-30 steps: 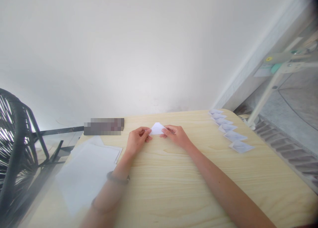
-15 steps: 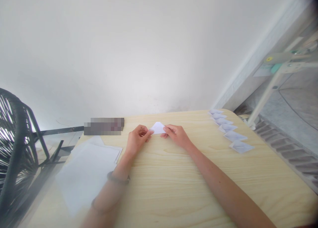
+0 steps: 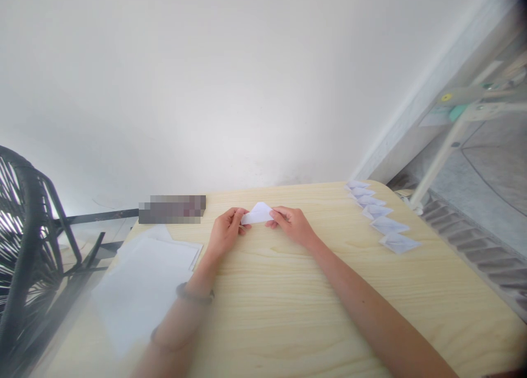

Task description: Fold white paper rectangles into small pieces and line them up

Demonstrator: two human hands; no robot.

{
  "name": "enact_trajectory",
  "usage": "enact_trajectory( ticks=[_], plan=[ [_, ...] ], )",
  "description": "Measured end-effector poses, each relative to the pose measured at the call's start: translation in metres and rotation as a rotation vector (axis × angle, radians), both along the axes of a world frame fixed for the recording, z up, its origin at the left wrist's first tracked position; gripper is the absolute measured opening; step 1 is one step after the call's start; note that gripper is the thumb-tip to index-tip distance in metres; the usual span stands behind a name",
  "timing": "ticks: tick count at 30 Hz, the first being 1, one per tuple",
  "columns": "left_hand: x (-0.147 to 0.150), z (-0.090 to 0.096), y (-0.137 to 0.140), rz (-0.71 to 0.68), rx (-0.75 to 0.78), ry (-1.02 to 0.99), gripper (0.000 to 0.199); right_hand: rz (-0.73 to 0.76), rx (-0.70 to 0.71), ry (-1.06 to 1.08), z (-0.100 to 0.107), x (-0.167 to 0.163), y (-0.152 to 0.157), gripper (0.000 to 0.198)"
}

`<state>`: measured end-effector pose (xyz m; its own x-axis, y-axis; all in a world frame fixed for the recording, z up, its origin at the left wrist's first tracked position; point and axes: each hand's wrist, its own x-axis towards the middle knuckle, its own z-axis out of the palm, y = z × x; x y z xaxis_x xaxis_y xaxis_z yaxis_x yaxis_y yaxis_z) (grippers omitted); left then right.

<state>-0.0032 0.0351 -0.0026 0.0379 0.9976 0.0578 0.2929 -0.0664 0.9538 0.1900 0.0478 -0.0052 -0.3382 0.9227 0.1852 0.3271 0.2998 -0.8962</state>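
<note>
Between my two hands is a small folded piece of white paper (image 3: 258,213), with a blunt peak at its top and a straight lower edge. My left hand (image 3: 226,228) pinches its left corner between thumb and fingers. At the opposite end, my right hand (image 3: 293,224) grips the right corner, thumb on the near face. The paper's far side is hidden from me. Along the table's right side lie several folded white paper shapes (image 3: 398,243) in an overlapping row.
Loose white sheets (image 3: 144,285) lie on the wooden table (image 3: 263,317) at the left. Behind them is a blurred-out dark object (image 3: 173,209). A black woven chair (image 3: 31,230) stands left of the table, and a white wall (image 3: 247,92) rises behind it.
My left thumb and fingers have shifted left to the folded paper's corner, so more of its left part shows. My right hand has stayed in place.
</note>
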Motion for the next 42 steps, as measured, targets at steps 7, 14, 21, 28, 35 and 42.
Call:
enact_trajectory(
  ticks=[7, 14, 21, 28, 35, 42],
  plan=[
    [0.001, 0.001, -0.001, -0.038, -0.051, -0.054, 0.040, -0.001, -0.014, 0.012, 0.002, 0.000, -0.001, 0.031],
    [0.000, -0.001, -0.001, -0.058, -0.088, -0.025, 0.040, 0.000, -0.018, 0.012, 0.001, -0.001, -0.001, 0.030],
    [-0.001, 0.004, -0.003, -0.056, -0.055, 0.097, 0.038, 0.003, -0.001, -0.009, 0.003, 0.000, -0.002, 0.029],
    [-0.001, -0.002, -0.001, -0.078, -0.033, 0.039, 0.034, 0.009, -0.003, -0.002, 0.000, 0.000, 0.000, 0.028],
    [-0.001, -0.005, 0.001, -0.072, -0.085, -0.045, 0.035, 0.001, -0.011, 0.012, -0.001, 0.000, -0.001, 0.028],
    [0.000, 0.000, 0.000, -0.054, -0.119, -0.075, 0.037, 0.005, -0.018, 0.008, 0.003, -0.001, -0.002, 0.028]
  ],
)
